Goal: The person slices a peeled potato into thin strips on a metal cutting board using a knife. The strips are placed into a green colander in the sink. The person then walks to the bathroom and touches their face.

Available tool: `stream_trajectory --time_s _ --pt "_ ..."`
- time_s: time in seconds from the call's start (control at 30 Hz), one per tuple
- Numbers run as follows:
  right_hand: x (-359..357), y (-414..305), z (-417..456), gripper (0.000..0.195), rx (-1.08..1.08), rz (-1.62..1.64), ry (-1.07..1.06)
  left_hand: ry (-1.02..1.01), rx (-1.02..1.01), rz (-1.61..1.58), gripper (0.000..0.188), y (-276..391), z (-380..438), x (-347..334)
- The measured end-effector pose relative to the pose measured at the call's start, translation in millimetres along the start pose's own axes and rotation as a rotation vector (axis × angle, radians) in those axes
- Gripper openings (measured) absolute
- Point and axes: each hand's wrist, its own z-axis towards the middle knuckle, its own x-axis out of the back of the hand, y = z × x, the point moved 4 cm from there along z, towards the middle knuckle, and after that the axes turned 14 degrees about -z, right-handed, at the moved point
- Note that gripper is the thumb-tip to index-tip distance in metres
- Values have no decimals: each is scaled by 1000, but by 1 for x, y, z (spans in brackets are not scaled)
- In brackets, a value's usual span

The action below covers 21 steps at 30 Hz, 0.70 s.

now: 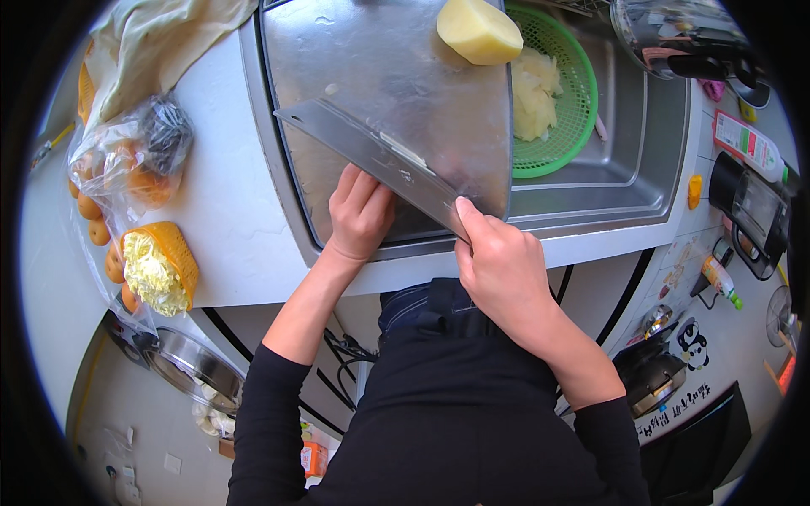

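Observation:
My right hand (503,269) grips the near end of a wide kitchen knife (373,158), its thumb along the top. The blade points up and left, slanting over a metal board (405,76). Thin pale slices (408,155) lie along the blade's far edge, and small wet bits cling to its face. Below the blade, my left hand (361,212) is curled with its fingertips hidden, so whether it holds anything cannot be told. A peeled, cut potato (479,31) rests at the board's far right corner.
Beside the board, a green plastic colander (585,114) holding pale slices (533,95) sits in the steel sink (655,139). On the left counter are a yellow basket (180,253) of shredded cabbage (152,275), bagged produce (136,158), several potatoes (98,232) and a cloth (152,44).

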Motion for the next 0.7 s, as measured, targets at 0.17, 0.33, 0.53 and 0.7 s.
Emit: stream_trajectory --time_s 0.17,0.33,0.53,0.7 --pt "-14 -6 14 36 -53 74 70 14 -2 2 24 2 4 1" --pt "-11 5 15 31 -96 252 129 61 -46 8 22 5 9 1" --pt "3 8 -15 37 -58 139 74 41 -35 3 23 3 2 2" --pt "5 10 -25 40 -61 120 56 53 -36 9 25 2 0 1"
